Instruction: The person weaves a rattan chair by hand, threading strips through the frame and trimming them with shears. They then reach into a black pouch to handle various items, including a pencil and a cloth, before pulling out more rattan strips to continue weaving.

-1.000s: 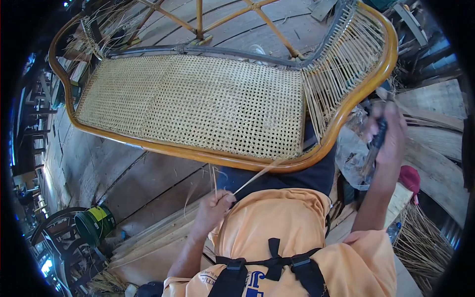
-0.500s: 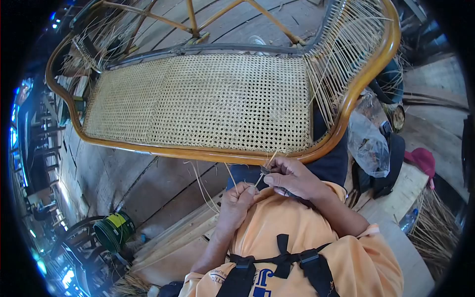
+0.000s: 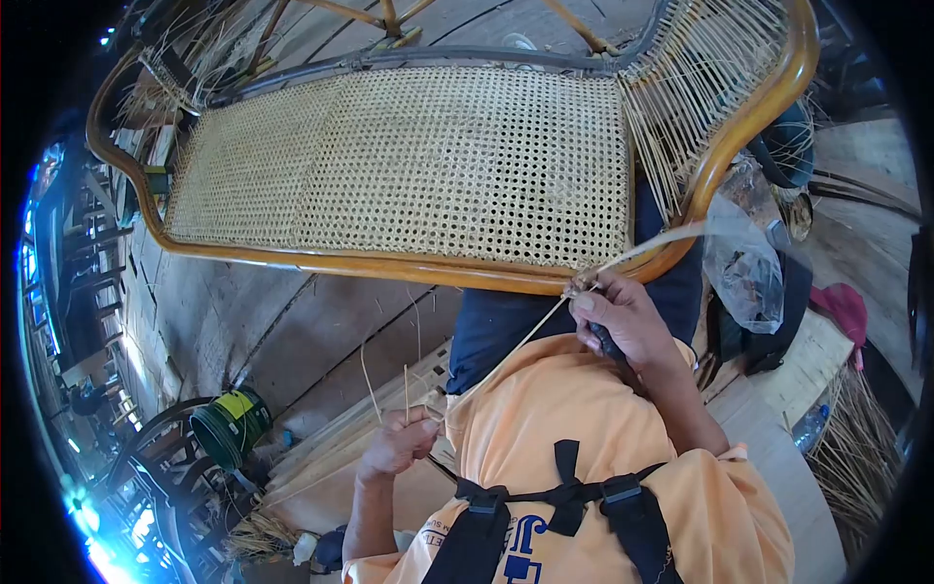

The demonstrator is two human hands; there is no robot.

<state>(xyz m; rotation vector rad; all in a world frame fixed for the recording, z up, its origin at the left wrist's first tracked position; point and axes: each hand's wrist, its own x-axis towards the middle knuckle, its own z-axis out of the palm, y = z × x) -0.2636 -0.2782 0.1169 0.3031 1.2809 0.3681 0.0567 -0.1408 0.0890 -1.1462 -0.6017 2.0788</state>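
Note:
A long wooden frame [image 3: 360, 267] with a woven cane panel [image 3: 418, 165] lies across my lap. At its near edge, my right hand [image 3: 623, 316] is closed around a cane strand and a dark object whose kind I cannot make out. The pale strand [image 3: 520, 346] runs taut down to my left hand [image 3: 404, 440], which pinches it low at the left of my body. Thin strand ends stick up by the left fingers. Loose, unwoven strands [image 3: 681, 107] cross the frame's right end.
A green bucket [image 3: 232, 428] stands at lower left near wooden planks [image 3: 321, 448]. At right are a clear plastic bag [image 3: 744, 277], a dark red cap [image 3: 842, 313] and a bundle of cane [image 3: 861, 457].
My left hand has moved down and left, away from my right hand, with the strand now stretched between them. My right hand is slightly higher and further right; the view has shifted a little.

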